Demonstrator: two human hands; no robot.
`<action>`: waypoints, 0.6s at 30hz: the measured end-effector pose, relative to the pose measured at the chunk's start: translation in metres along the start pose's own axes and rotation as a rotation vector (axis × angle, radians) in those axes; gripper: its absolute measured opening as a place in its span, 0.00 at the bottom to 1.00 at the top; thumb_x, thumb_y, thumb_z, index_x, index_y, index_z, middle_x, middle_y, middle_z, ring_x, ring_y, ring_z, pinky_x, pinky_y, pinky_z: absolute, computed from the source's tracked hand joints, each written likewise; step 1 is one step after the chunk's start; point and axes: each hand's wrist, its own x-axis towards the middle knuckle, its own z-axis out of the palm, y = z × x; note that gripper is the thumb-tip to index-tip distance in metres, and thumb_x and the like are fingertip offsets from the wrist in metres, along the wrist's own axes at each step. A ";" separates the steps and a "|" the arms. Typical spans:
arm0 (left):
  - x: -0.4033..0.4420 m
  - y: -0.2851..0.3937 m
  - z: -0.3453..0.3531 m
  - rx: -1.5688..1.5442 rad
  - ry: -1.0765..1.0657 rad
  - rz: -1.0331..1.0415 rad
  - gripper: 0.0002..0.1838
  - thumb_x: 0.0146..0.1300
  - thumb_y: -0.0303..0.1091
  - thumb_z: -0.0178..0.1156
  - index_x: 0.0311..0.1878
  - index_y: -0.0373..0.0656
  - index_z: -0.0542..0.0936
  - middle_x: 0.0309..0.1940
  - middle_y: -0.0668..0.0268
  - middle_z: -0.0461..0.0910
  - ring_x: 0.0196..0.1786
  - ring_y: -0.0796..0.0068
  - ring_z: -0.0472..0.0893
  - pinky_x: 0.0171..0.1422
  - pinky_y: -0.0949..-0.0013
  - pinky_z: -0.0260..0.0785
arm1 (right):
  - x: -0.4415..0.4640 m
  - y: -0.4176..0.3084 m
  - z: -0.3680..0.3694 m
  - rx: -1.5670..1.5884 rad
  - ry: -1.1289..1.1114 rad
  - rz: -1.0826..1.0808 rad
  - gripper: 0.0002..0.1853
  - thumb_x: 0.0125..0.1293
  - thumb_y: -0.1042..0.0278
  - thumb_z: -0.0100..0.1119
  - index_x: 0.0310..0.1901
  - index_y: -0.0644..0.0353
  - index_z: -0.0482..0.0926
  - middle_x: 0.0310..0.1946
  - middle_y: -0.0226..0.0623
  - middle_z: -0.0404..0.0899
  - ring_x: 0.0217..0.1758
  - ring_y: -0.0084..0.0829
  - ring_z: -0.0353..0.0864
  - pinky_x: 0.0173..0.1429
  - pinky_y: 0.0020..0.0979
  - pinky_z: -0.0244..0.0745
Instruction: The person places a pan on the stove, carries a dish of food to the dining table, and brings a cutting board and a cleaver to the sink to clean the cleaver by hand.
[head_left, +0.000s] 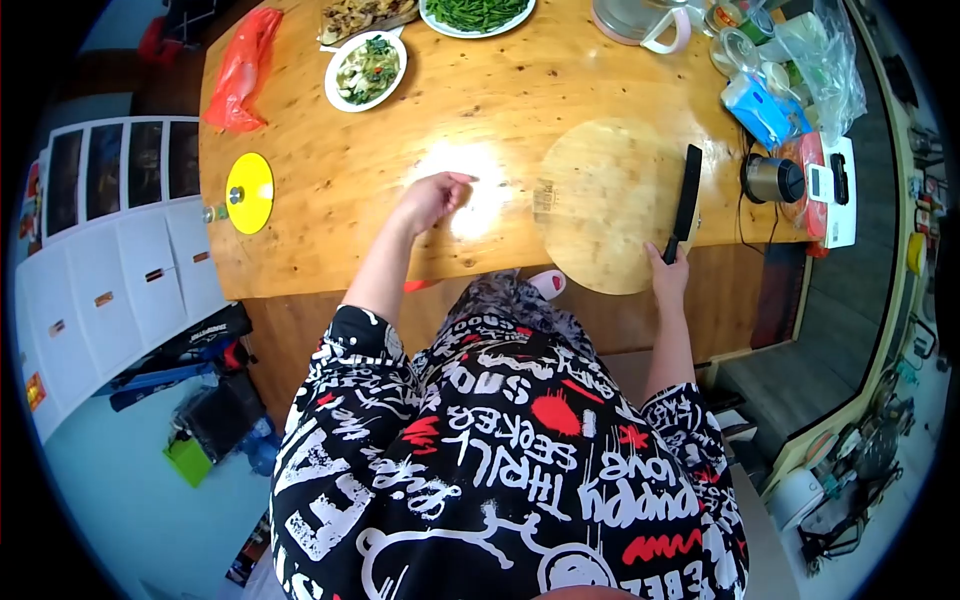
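Observation:
My right hand (668, 272) grips the handle of a kitchen knife with a dark blade (688, 190). The blade points away from me and lies over the right edge of a round wooden cutting board (605, 205). That board extends past the near table edge. My left hand (437, 203) is over the table, left of the board, beside a patch of bright glare. Its fingers are curled in, with nothing visible in them; whether it touches the tabletop I cannot tell.
On the wooden table (330, 220) are a yellow disc (250, 193), a red plastic bag (243, 70), a plate of sliced vegetables (366, 72) and a plate of green beans (478, 12). A glass pitcher (640, 20), a blue packet (765, 110) and a white scale (838, 190) stand right.

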 end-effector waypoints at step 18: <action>-0.033 -0.038 0.192 0.253 -0.428 -0.009 0.21 0.68 0.22 0.65 0.63 0.38 0.75 0.56 0.63 0.84 0.56 0.76 0.83 0.66 0.73 0.72 | -0.125 -0.041 -0.117 -0.207 0.196 0.093 0.24 0.58 0.55 0.77 0.46 0.65 0.80 0.41 0.47 0.78 0.46 0.44 0.81 0.52 0.40 0.76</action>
